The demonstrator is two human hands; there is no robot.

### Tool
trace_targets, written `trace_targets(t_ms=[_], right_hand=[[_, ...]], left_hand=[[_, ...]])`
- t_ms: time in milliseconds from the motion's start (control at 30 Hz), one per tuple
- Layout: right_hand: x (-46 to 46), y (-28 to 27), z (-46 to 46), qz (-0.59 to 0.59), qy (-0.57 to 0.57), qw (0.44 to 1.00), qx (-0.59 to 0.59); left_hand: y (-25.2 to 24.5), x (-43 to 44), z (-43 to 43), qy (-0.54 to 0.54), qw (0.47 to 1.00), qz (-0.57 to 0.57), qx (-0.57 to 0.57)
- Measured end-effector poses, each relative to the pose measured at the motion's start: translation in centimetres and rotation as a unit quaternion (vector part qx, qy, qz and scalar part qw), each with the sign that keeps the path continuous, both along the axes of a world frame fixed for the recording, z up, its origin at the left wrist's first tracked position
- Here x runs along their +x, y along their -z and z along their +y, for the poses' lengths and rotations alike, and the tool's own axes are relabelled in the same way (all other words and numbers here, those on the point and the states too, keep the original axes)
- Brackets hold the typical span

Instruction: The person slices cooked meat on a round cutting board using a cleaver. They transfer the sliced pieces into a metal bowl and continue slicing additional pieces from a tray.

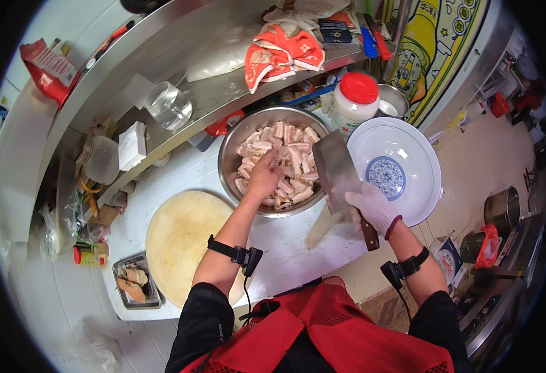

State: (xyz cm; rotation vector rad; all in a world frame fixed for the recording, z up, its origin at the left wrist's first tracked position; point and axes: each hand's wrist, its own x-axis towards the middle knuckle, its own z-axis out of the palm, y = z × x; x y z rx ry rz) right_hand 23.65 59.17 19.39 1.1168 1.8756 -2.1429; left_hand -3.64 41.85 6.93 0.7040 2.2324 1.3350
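Observation:
A stainless steel bowl holds many strips of raw, fatty meat that looks like pork belly. My bare left hand reaches into it, fingertips among the pieces; motion blur hides whether it grips any. In a white knit glove, my right hand holds a cleaver around its wooden handle. The broad blade stands tilted by the bowl's right rim. Just right of the cleaver is a large white bowl with a blue pattern at its bottom. A round cutting board lies left of my left forearm.
A small metal tray with meat pieces sits left of the board. Behind the bowls stand a red-lidded jar and a metal pot. A steel shelf overhangs the white table, bearing a glass pitcher and a red cloth.

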Motion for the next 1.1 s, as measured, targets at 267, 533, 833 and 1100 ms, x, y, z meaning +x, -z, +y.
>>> trace_targets(t_ms=[267, 533, 833, 1100], right_hand=[[-10.4, 5.1, -1.0, 0.039, 0.020, 0.962, 0.271], [-10.1, 3.5, -4.4, 0.012, -0.142, 0.908, 0.394], [-13.8, 3.8, -8.9, -0.058, 0.006, 0.893, 0.447], [-14.2, 1.7, -13.7, -0.004, -0.087, 0.977, 0.195]], left_hand=[[-5.0, -1.5, -15.7, -0.074, 0.995, -0.031, 0.056], [-10.2, 5.1, -42.9, -0.295, 0.955, -0.023, -0.015], [-2.8, 12.3, -58.9, -0.390, 0.911, -0.136, 0.021], [1.7, 11.9, -66.3, -0.393, 0.900, -0.182, 0.057]])
